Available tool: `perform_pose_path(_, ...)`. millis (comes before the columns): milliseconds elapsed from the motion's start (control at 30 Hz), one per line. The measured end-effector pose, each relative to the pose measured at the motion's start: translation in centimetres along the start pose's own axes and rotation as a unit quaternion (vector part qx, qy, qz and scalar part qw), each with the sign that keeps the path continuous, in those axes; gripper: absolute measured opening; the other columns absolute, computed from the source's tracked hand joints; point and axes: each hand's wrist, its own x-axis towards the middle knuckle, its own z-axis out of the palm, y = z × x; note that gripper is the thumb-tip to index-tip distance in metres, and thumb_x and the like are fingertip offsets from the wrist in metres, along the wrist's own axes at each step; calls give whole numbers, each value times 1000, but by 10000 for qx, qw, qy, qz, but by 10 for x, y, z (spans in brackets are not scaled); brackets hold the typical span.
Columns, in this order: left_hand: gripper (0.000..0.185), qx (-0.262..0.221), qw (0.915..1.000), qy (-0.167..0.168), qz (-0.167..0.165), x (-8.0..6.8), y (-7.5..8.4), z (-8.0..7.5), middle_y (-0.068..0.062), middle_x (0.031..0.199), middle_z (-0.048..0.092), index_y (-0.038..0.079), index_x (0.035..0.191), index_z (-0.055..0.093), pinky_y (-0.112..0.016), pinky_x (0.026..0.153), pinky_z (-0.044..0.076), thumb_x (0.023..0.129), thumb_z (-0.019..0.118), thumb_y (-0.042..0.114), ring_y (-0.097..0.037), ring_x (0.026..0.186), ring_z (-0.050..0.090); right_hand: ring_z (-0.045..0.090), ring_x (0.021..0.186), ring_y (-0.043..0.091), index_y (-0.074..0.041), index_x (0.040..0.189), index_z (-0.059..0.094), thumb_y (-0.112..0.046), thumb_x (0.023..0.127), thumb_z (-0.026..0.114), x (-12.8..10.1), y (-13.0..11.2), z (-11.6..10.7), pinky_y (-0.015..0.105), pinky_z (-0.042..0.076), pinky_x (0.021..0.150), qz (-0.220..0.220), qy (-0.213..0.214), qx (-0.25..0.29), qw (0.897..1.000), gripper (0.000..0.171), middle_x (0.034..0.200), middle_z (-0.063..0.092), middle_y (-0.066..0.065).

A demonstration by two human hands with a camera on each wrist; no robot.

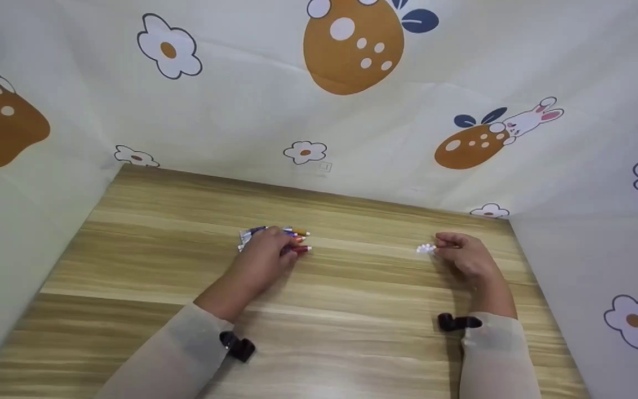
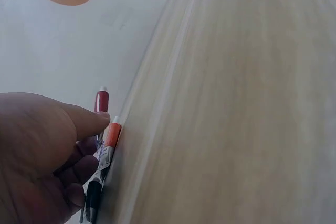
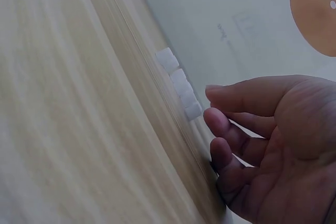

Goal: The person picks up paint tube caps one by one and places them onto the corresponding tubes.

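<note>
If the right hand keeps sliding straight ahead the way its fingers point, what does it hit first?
Most likely the row of small white caps lying on the wooden table. The right hand points its fingertips at the nearest cap, close but seemingly not touching; depth is hard to judge.

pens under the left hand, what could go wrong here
The pens lie loose in a bunch under the left hand; being round, some could roll off across the table. The small white caps by the right hand are loose too, and a nudge could scatter them.
</note>
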Motion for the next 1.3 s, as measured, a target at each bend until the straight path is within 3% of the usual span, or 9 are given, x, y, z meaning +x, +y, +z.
perform_pose_path(167, 18, -390, 9991, 61, -140, 0, 0, -2, -3, 125, 74, 19, 120, 78, -44, 110, 55, 103, 74, 23, -24, 124, 68, 63, 103, 0, -4, 146, 64, -22, 95, 82, 0, -3, 3, 11, 53, 85, -17, -30, -368, 9993, 57, 137, 71, 14)
perform_pose_path(300, 17, -775, 9966, 196, -210, 0, 1, -4, -1, 121, 75, 20, 119, 77, -42, 106, 57, 104, 73, 24, -21, 119, 69, 63, 104, 5, -3, 141, 67, -20, 95, 83, -1, -3, 6, 13, 53, 83, -70, 15, -653, 9978, 52, 130, 73, 13)
perform_pose_path(400, 19, -1100, 9928, 387, -266, 0, 1, -7, 0, 121, 74, 21, 122, 77, -42, 102, 58, 104, 72, 26, -20, 116, 69, 63, 102, 8, -1, 135, 69, -16, 93, 83, 0, -4, 9, 14, 53, 81, -103, 94, -799, 9967, 47, 124, 74, 13)
perform_pose_path(567, 23, -1521, 9853, 727, -274, 0, -2, -16, 1, 125, 71, 23, 127, 76, -45, 107, 56, 105, 70, 28, -21, 121, 68, 63, 95, 11, 1, 129, 72, -15, 93, 83, 0, -5, 12, 18, 53, 77, -68, 189, -925, 9955, 41, 113, 75, 10)
perform_pose_path(733, 23, -1775, 9809, 753, -278, 1, -4, -22, -1, 127, 69, 22, 127, 76, -41, 105, 57, 105, 71, 24, -21, 121, 67, 64, 99, 17, -2, 127, 74, -23, 96, 81, -3, -6, 10, 22, 53, 79, -37, 198, -1156, 9931, 38, 118, 76, 12)
perform_pose_path(1000, 23, -1961, 9759, 807, -513, 1, 3, -32, -1, 116, 71, 23, 122, 78, -32, 81, 56, 101, 77, 31, -18, 98, 65, 64, 99, 23, -4, 118, 79, -28, 97, 79, -4, -5, 8, 28, 50, 79, -71, 273, -1492, 9884, 31, 117, 76, 14)
perform_pose_path(1167, 27, -2236, 9700, 761, -581, -1, 10, -40, -1, 112, 73, 22, 125, 78, -30, 75, 58, 99, 78, 33, -17, 95, 67, 66, 111, 29, -5, 126, 76, -29, 98, 77, -10, -12, 4, 31, 51, 87, -82, 298, -1623, 9863, 37, 129, 74, 20)
perform_pose_path(1300, 28, -2592, 9608, 778, -605, -4, 16, -45, -2, 110, 74, 21, 124, 78, -27, 74, 60, 98, 80, 30, -17, 95, 68, 67, 122, 35, -5, 134, 72, -35, 103, 70, -19, -30, 1, 41, 55, 96, -201, 303, -1597, 9865, 43, 137, 71, 23)
